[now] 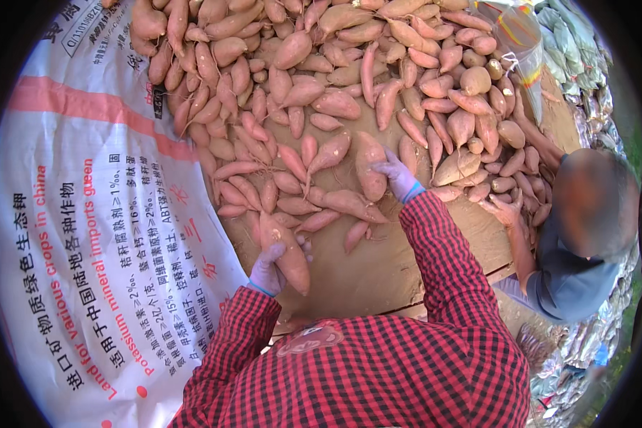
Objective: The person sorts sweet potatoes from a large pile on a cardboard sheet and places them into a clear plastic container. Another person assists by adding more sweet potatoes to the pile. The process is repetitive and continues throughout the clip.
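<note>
My left hand (272, 267), in a thin purple glove, holds a large sweet potato (289, 255) tilted, its lower end over the bare brown board. Further forward, my right hand (400, 174), gloved the same way, grips another large sweet potato (369, 163) by its right side. Between the two, a long sweet potato (350, 203) lies on the board (353, 283) with smaller ones around it. A small sweet potato (356, 235) rests nearest to my body. My fingers are partly hidden behind the potato in my left hand.
A big heap of sweet potatoes (294, 51) covers the far side. Along the left hangs a white printed woven sack sheet (85, 214). At the right, a co-worker (572, 278) reaches into the heap near a clear plastic bag (519, 43). Stacked filled bags (575, 45) stand beyond.
</note>
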Available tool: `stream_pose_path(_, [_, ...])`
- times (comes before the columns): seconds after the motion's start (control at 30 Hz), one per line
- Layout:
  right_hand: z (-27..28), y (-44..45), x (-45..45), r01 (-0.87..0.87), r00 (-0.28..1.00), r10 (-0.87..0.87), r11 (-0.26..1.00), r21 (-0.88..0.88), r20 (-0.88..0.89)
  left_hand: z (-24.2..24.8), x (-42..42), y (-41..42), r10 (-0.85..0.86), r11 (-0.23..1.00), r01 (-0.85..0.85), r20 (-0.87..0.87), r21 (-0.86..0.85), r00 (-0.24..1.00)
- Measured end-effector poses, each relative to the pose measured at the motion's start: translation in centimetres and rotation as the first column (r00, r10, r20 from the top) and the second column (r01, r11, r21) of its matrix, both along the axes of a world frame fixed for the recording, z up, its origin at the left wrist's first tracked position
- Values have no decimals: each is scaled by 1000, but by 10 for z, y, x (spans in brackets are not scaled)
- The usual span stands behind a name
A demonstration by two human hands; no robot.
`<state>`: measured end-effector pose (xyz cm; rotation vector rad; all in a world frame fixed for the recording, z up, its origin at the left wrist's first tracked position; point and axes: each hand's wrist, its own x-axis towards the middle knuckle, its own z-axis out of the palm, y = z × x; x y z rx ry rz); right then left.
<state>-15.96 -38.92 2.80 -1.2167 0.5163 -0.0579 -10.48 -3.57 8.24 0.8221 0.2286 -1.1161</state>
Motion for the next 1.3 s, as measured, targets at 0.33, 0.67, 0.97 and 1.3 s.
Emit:
stream_pose_path(0.33, [85, 165, -108, -54, 933, -249, 618, 784, 260, 74, -49, -21, -248, 934, 280, 160, -221, 955])
stream_pose_path(0.67, [85, 200, -361, 665, 733, -674, 739, -108, -93, 49, -113, -1, -490, 861, 495, 68, -120, 869])
stream_pose_path(0.97, [-48, 211, -719, 296, -76, -953, 260, -919, -295, 19, -112, 0, -509, 861, 509, -7, -7, 861])
stream_pose_path(1.3, [80, 260, -302, 498, 864, -465, 737, -458, 193, 73, -190, -43, -801, 528, 849, 320, -20, 506])
